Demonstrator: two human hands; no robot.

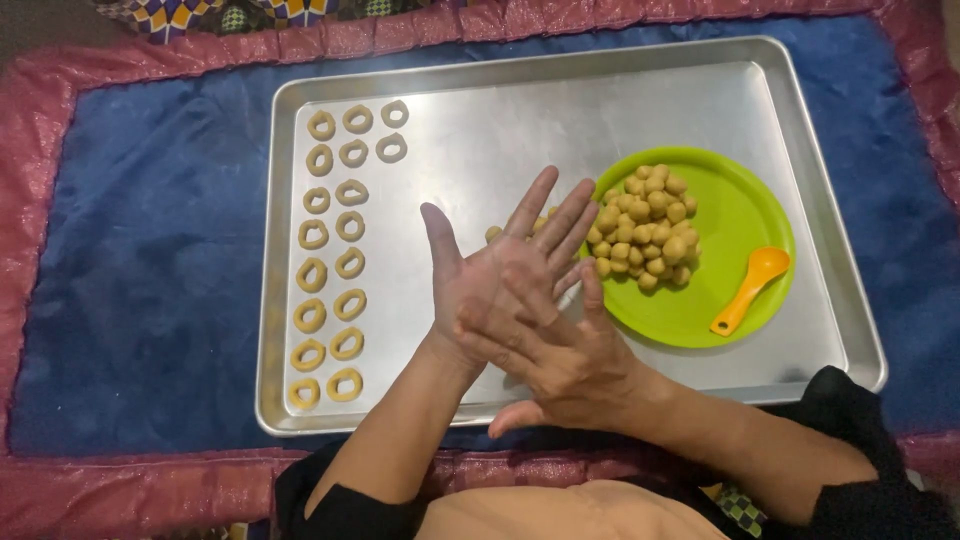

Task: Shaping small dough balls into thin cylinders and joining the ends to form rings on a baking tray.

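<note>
My left hand [490, 265] lies palm up over the middle of a metal baking tray [500, 130], fingers stretched and slightly apart. My right hand [570, 365] rests flat across the left palm, back of the hand up. Anything between the two palms is hidden. Just right of the fingers, a green plate [740, 210] holds a heap of small dough balls [645, 230] and an orange plastic spoon [750, 288]. Along the tray's left side lie several dough rings [330, 260] in two columns, with a few more at the top.
A few loose dough balls [493, 233] sit on the tray behind my left fingers. The tray rests on a blue mat [150, 250] with a pink border [40, 120]. My dark sleeves and lap fill the bottom edge.
</note>
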